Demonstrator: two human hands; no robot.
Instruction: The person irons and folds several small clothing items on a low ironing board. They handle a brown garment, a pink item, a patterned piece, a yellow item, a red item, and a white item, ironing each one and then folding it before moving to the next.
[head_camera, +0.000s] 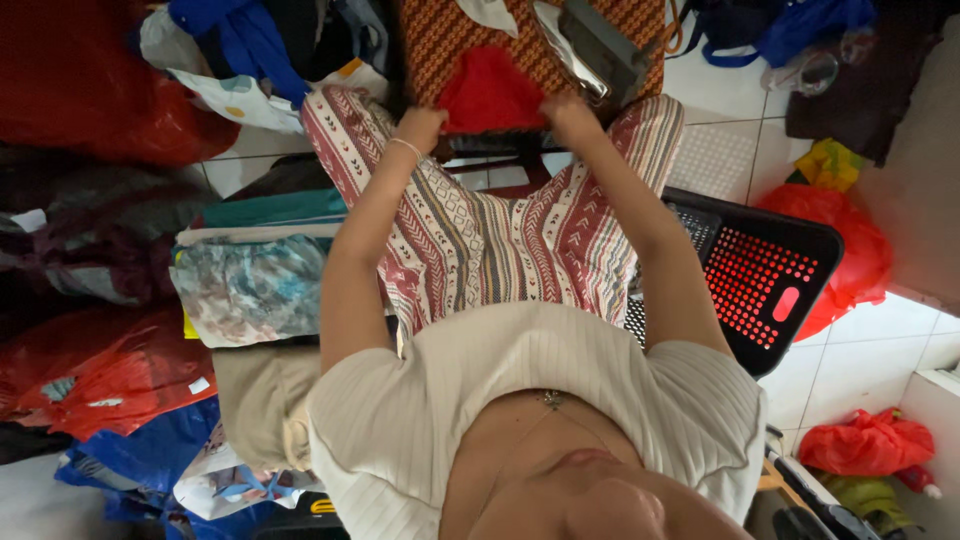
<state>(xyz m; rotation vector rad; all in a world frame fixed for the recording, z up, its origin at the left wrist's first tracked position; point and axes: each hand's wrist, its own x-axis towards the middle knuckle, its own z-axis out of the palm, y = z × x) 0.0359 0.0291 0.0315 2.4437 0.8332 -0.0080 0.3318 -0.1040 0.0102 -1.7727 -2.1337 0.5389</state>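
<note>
Both my arms reach forward over my lap, which is covered by striped patterned trousers. My left hand, with a thin bracelet at the wrist, pinches the left edge of a red cloth. My right hand grips the same cloth at its right edge. The red cloth lies against an orange-brown patterned fabric in front of my knees. A grey flat thing rests on that fabric just beyond my right hand.
A black perforated basket stands at my right, with red plastic bags behind it. Folded cloths are stacked at my left, among red bags and blue bags. White floor tiles show at upper right.
</note>
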